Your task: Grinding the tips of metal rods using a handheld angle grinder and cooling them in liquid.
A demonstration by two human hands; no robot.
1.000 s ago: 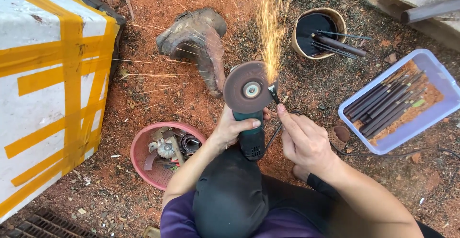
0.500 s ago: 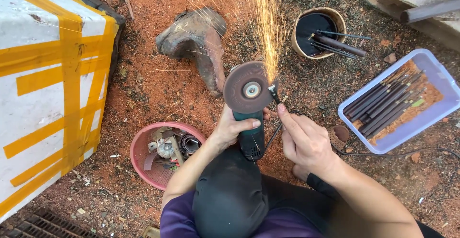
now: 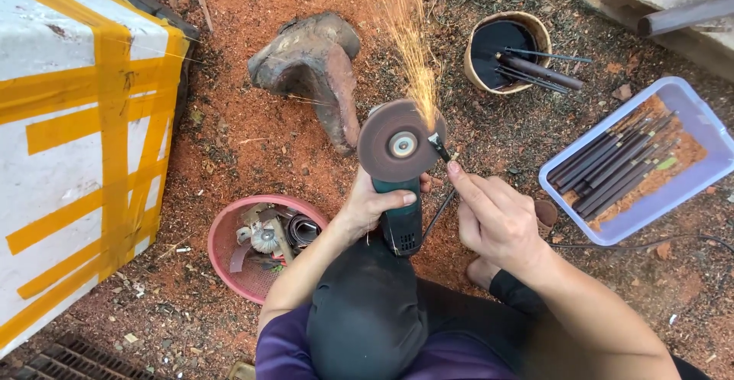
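My left hand (image 3: pixel 372 205) grips the green body of an angle grinder (image 3: pixel 401 219), whose round brown disc (image 3: pixel 400 141) faces up. My right hand (image 3: pixel 495 218) pinches a thin dark metal rod (image 3: pixel 441 210) and presses its tip against the disc's right edge. A stream of orange sparks (image 3: pixel 411 43) flies away from the contact point. My dark-clad knee (image 3: pixel 361 319) sits just below the grinder.
A pale purple tray (image 3: pixel 699 120) of several dark rods lies at the right. A round pot (image 3: pixel 540 32) of black liquid with rods stands at the top. A pink basket (image 3: pixel 222 242) of parts, a brown stone (image 3: pixel 317 66) and a yellow-taped white box (image 3: pixel 76 143) are left.
The grinder, the rod and both hands hold nearly the same place. The spark stream keeps flying upward with a slightly different spread.
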